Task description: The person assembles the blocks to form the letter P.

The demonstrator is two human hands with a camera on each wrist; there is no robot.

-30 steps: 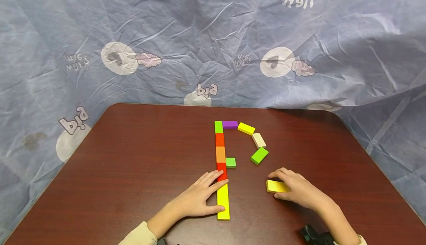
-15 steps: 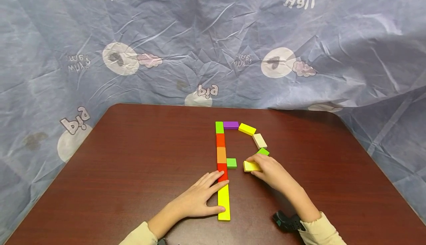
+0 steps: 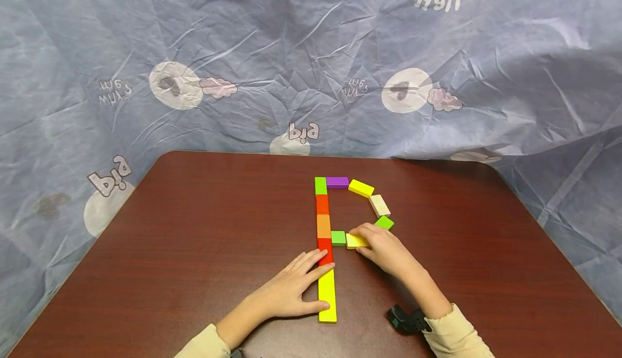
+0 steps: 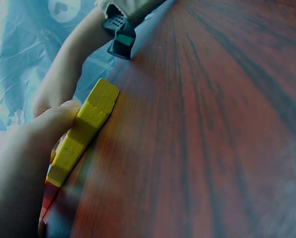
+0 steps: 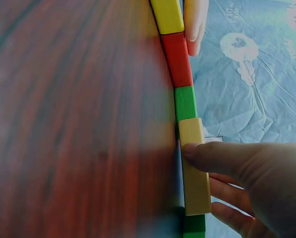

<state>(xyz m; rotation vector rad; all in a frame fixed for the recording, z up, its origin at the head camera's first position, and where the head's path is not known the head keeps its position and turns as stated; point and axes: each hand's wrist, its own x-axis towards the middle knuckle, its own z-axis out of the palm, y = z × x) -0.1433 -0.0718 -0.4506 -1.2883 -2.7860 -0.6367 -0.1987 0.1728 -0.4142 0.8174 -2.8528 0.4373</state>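
Observation:
Flat colored blocks lie in a column with a curved row bending off to its right. My left hand [image 3: 286, 290] rests with spread fingers along the column, fingertips on the red block [image 3: 325, 245] and thumb on the yellow stretch [image 3: 328, 293] at the near end. My right hand [image 3: 386, 247] pinches a yellow block [image 3: 356, 241] between thumb and fingers. Its left end sits right at the light green block [image 3: 338, 238], which adjoins the column. In the right wrist view, the thumb presses the near side of the pinched block [image 5: 196, 191]. Behind that hand, a green block [image 3: 385, 222] is partly hidden.
The curve continues through a cream block [image 3: 379, 205], a yellow block [image 3: 361, 188] and a purple block [image 3: 337, 182]. Farther up the column are orange [image 3: 323, 226], red-orange [image 3: 322, 204] and green [image 3: 320, 186] blocks. A patterned cloth [image 3: 243, 39] hangs behind the brown table [image 3: 218, 212].
My right hand has brought the yellow block leftward and away from me, from the right side up to the light green block. My left hand has stayed in place.

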